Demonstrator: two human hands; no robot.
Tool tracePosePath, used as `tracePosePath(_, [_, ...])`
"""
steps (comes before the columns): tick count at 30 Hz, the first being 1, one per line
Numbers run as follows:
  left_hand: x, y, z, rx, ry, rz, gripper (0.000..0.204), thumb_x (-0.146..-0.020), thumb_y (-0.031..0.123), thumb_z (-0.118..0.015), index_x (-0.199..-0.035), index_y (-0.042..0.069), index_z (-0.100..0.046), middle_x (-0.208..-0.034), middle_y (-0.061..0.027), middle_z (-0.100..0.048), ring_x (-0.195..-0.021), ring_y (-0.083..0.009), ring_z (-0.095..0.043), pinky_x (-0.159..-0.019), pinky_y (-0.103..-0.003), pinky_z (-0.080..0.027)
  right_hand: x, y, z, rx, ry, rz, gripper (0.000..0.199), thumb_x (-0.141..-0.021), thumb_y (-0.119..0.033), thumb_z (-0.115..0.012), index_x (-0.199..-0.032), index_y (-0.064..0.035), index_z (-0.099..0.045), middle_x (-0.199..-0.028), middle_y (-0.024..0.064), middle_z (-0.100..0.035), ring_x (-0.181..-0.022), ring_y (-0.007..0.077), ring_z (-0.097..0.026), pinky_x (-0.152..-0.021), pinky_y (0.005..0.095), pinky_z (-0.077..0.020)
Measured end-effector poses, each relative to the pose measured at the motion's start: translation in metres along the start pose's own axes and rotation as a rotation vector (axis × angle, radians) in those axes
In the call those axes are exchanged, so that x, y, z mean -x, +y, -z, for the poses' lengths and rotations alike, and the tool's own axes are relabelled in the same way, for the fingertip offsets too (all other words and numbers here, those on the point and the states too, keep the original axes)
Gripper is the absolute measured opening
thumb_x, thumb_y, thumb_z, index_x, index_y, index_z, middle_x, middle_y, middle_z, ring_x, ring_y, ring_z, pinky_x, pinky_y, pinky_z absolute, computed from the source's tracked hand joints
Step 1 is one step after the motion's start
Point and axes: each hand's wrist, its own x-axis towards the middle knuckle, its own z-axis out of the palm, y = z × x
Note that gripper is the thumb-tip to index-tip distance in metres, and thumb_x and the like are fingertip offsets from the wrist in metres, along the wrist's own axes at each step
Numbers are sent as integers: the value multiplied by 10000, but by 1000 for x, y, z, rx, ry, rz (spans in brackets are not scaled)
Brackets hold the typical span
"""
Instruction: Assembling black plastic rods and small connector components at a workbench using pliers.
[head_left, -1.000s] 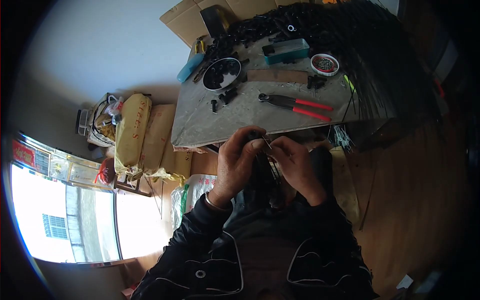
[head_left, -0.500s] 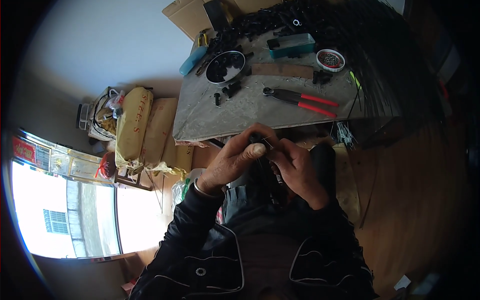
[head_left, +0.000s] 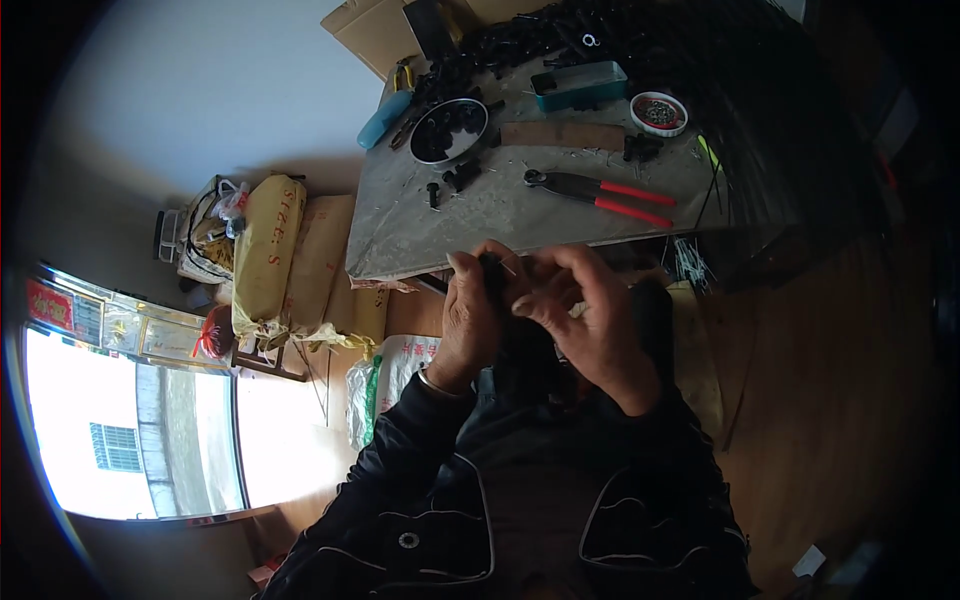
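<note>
My left hand (head_left: 468, 325) is closed round a small black part (head_left: 492, 275), held upright over my lap just off the table's near edge. A thin, light wire-like piece sticks out at its top. The thumb lies on the left side of the part. Close beside it, my right hand (head_left: 600, 330) has its thumb and forefinger apart and curved toward the part. I see nothing plainly held in it. The lower end of the part is lost against dark clothing. Red-handled cutting pliers (head_left: 600, 194) lie on the table beyond both hands.
On the grey table (head_left: 400, 235) are a round dish of black parts (head_left: 450, 162), a green tray (head_left: 580, 103), a white bowl of small metal pieces (head_left: 660, 130) and a brown strip (head_left: 563, 136). Black parts (head_left: 530, 35) heap behind. Yellow sacks (head_left: 268, 250) stand left.
My right hand's fingers have spread and drawn back from the black part. My left hand has shifted slightly left, its thumb now raised off the top of the part.
</note>
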Motion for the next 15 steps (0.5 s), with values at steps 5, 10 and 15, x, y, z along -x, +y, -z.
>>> tracePosePath(5, [5,-2,-25,-214,373,36,637,-1002,566,-196,-816,68,-546,-658,19,-501,-588,-65,-446,-540,-208,-355,-8,11,-12,221,35,202,210,-865,-165,-687,-978,-17,-589,-867,74,-606,-682,170,-619,-581,270,-491])
tracePosePath(10, [9,-6,-25,-5,363,107,619,-1006,554,-227,-681,91,-479,-541,26,-409,-462,-66,-345,-439,-225,-273,-8,13,-8,-87,-93,-196,181,-955,-176,-566,-861,-22,-575,-654,-24,-516,-580,58,-478,-499,234,-364])
tracePosePath(15, [14,-2,-16,-6,355,124,629,-1007,548,-227,-655,91,-477,-544,25,-410,-477,-67,-352,-447,-226,-274,-6,19,-11,-396,-304,-442,211,-977,-208,-534,-833,-59,-578,-651,-74,-463,-587,3,-383,-519,191,-306])
